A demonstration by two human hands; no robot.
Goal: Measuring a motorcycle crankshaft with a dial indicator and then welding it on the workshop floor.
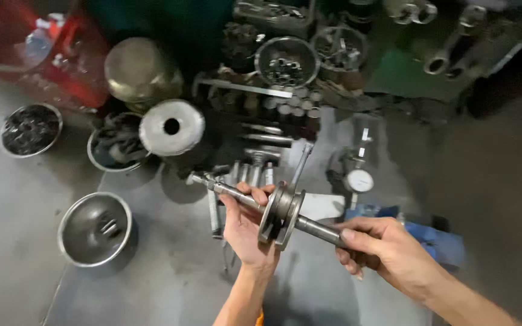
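1. Held over the grey workshop floor (25,241): a steel shaft (237,194) carrying two disc-shaped flanges (281,215) at its middle, lying tilted, threaded end up and to the left, plain end down to the right.
2. Left hand (246,232) under the shaft just left of the flanges, fingers (255,192) curled over the rod and gripping it.
3. Right hand (388,250) at the plain end, thumb (357,236) and fingers closed around the shaft's tip.
4. Just behind the hands: a row of loose sockets and rods (252,172) on the floor, and a dial gauge (359,180) with a white face on its stand.
5. Lower left: a shiny metal bowl (95,228) with a few small parts inside.
6. Further left: a second bowl (30,128) full of dark small parts, well apart from the hands.
7. Upper centre: a round metal cover with a centre hole (171,127), resting over another bowl, and a basin of nuts (286,60) beyond.
8. Under the right hand: a blue object (436,238), partly hidden.
9. Top left: a red crate (74,54), blurred.
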